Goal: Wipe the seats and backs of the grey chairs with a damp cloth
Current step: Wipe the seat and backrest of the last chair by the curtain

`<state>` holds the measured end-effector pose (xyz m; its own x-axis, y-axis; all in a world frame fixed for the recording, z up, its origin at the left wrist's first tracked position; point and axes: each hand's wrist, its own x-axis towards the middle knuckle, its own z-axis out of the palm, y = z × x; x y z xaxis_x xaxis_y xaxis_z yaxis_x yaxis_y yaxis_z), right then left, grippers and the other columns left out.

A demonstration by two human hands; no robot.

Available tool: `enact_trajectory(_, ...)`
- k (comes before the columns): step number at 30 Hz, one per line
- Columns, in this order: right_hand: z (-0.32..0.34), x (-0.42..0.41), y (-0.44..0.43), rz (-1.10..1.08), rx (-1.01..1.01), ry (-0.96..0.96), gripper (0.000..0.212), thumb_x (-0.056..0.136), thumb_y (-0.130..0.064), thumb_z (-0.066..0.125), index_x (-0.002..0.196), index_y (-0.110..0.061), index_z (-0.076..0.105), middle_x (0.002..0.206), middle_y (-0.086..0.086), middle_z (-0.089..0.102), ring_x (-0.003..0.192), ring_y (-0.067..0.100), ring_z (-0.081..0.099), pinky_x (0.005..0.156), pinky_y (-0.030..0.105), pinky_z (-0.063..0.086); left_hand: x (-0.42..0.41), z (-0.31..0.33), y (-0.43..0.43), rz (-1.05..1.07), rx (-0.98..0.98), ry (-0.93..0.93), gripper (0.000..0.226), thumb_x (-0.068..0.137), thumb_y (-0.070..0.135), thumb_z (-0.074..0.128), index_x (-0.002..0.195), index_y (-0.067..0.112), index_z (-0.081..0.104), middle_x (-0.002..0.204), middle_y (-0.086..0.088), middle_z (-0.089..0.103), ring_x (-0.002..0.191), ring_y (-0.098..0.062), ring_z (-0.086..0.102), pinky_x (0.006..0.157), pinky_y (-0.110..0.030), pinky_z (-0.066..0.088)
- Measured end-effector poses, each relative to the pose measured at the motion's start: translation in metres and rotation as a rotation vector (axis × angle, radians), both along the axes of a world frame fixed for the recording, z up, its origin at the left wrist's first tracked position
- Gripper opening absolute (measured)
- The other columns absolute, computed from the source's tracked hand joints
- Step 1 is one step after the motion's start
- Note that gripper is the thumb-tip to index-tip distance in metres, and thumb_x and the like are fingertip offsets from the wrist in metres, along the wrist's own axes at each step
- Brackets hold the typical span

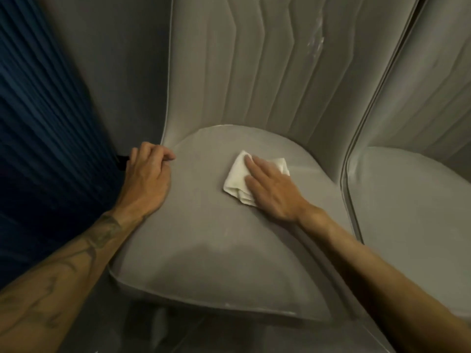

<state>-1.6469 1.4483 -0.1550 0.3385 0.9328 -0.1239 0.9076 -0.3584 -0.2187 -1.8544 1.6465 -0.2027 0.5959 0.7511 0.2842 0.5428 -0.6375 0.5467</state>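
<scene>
- Cloth (235,178): folded, on seat (204,238) centre, nearer its rear edge.
- Right hand (270,189): flat on it, fingers straight, pointing toward the back (254,72).
- Left hand (147,171): curled round the seat's left rear edge, bracing, farther off.

Pressing folded white cloth (235,179) onto middle of grey chair seat (204,238) with flat right hand (270,189). Bracing left hand (149,171), fingers curled, at seat's left rear edge by ribbed back (254,72); grip unclear. Second grey chair (407,200) just beside, right. Blue pleated fabric (38,123) left.
</scene>
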Motion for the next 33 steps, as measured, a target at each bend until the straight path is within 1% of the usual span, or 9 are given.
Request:
enact_trajectory(4,-0.025,-0.091,-0.007,0.256,0.033,-0.045,0.060,0.112,-0.041,0.018,0.166,-0.020,0.001,0.174,0.008,0.002,0.161,0.027,0.003,0.129,0.050,0.009,0.000,0.000,0.000,0.002,0.019,0.010,0.027,0.099,-0.001,0.048,0.118,0.007,0.065,0.122,-0.018,0.053,0.113,-0.037,0.045,0.104,-0.053,0.039)
enact_trajectory(7,-0.021,-0.103,-0.028,0.425,0.070,0.061,0.058,0.112,-0.042,0.023,0.166,-0.024,0.010,0.174,0.005,0.012,0.160,0.025,0.014,0.130,0.045,0.014,-0.001,0.000,0.000,0.002,0.029,0.006,0.028,0.097,-0.002,0.048,0.117,0.008,0.065,0.121,-0.017,0.053,0.112,-0.037,0.044,0.103,-0.053,0.040)
enact_trajectory(12,-0.005,-0.065,-0.002,0.066,0.005,-0.062,0.058,0.113,-0.038,0.020,0.166,-0.020,0.005,0.174,0.005,0.007,0.160,0.022,0.011,0.127,0.038,0.014,-0.002,0.003,-0.003,-0.002,0.035,0.022,0.029,0.097,-0.003,0.046,0.117,0.006,0.064,0.122,-0.018,0.053,0.112,-0.038,0.045,0.100,-0.050,0.038)
enact_trajectory(16,-0.027,-0.138,-0.034,0.316,0.056,-0.012,0.060,0.110,-0.044,0.009,0.166,-0.025,0.003,0.174,0.007,0.006,0.161,0.026,0.006,0.127,0.047,0.012,-0.001,0.003,-0.002,-0.009,0.049,0.027,0.029,0.097,-0.002,0.047,0.117,0.007,0.064,0.121,-0.018,0.053,0.112,-0.038,0.045,0.101,-0.050,0.037)
enact_trajectory(18,-0.028,-0.145,-0.051,0.384,0.102,0.074,0.057,0.112,-0.046,0.016,0.166,-0.030,0.009,0.173,0.001,0.013,0.160,0.021,0.014,0.126,0.042,0.018,-0.001,0.002,-0.002,-0.003,0.049,0.031,0.029,0.098,-0.001,0.046,0.118,0.008,0.064,0.121,-0.017,0.053,0.112,-0.038,0.045,0.101,-0.050,0.037)
enact_trajectory(20,-0.023,-0.122,-0.051,0.358,0.080,-0.002,0.057,0.111,-0.046,0.016,0.166,-0.029,0.010,0.174,0.000,0.013,0.160,0.019,0.015,0.127,0.038,0.021,-0.002,0.002,-0.002,0.000,0.060,0.028,0.028,0.098,-0.002,0.047,0.118,0.008,0.065,0.120,-0.018,0.053,0.111,-0.039,0.045,0.101,-0.051,0.038)
enact_trajectory(25,-0.009,-0.025,-0.016,-0.042,0.073,-0.077,0.056,0.113,-0.034,0.026,0.165,-0.015,0.016,0.172,0.009,0.017,0.158,0.026,0.020,0.125,0.043,0.021,-0.002,0.005,-0.003,0.005,0.022,0.016,0.029,0.097,-0.005,0.046,0.116,0.006,0.066,0.119,-0.018,0.054,0.110,-0.038,0.047,0.100,-0.053,0.040)
enact_trajectory(28,-0.012,-0.031,0.039,-0.180,0.086,-0.071,0.055,0.113,-0.033,0.024,0.163,-0.010,0.018,0.170,0.012,0.019,0.157,0.028,0.020,0.127,0.047,0.013,-0.002,0.005,-0.004,0.021,-0.008,-0.014,0.027,0.098,-0.005,0.046,0.116,0.004,0.065,0.120,-0.019,0.053,0.112,-0.038,0.047,0.102,-0.053,0.040)
enact_trajectory(33,-0.026,-0.055,0.085,0.170,0.107,0.009,0.056,0.112,-0.037,0.028,0.164,-0.016,0.024,0.171,0.011,0.020,0.155,0.032,0.024,0.126,0.048,0.023,0.000,0.002,-0.001,0.067,-0.047,-0.070,0.022,0.102,0.002,0.048,0.119,0.004,0.063,0.124,-0.018,0.052,0.116,-0.036,0.048,0.107,-0.052,0.039)
